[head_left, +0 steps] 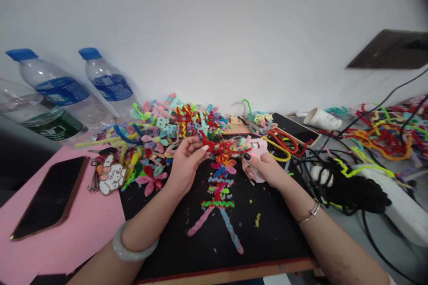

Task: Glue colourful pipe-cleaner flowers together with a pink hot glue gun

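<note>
My left hand [186, 160] pinches a red pipe-cleaner piece [214, 146] at the top of a colourful pipe-cleaner figure [219, 191] that lies flat on a black mat [267, 231]. My right hand [264, 167] grips a pink glue gun [258, 151], its tip pointing at the red piece. The figure has stacked wavy layers and two pink-blue legs. A pale bangle sits on my left wrist, a thin bracelet on my right.
A heap of pipe-cleaner flowers [167, 129] lies behind my hands. Water bottles [67, 93] stand far left. One phone [50, 196] rests on pink paper, another phone [296, 129] at the back. Cables, a power strip [394, 205] and loose pipe cleaners [381, 138] crowd the right.
</note>
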Tool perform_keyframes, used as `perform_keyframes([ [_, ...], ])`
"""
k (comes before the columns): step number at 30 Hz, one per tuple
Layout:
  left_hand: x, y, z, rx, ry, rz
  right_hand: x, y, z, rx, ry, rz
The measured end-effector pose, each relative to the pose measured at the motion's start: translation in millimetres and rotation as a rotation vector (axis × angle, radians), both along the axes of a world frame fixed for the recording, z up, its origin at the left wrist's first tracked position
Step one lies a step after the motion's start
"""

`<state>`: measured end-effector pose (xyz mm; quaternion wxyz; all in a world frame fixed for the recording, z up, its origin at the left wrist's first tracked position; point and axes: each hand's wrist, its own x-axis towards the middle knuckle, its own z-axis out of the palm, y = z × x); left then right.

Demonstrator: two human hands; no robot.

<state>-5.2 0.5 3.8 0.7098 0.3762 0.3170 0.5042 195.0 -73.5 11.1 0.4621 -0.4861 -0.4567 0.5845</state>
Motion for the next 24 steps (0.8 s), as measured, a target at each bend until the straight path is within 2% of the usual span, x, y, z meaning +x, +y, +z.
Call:
perform_keyframes([
  [14,0.5,-1.4,2.7,-0.004,0.007,-0.023,1.0,0.9,-0.4,0.011,0.057,-0.027],
  [24,0.8,-1.4,3.1,-0.005,0.005,-0.010,0.7,0.8,-1.2,0.013,-0.008,-0.010],
])
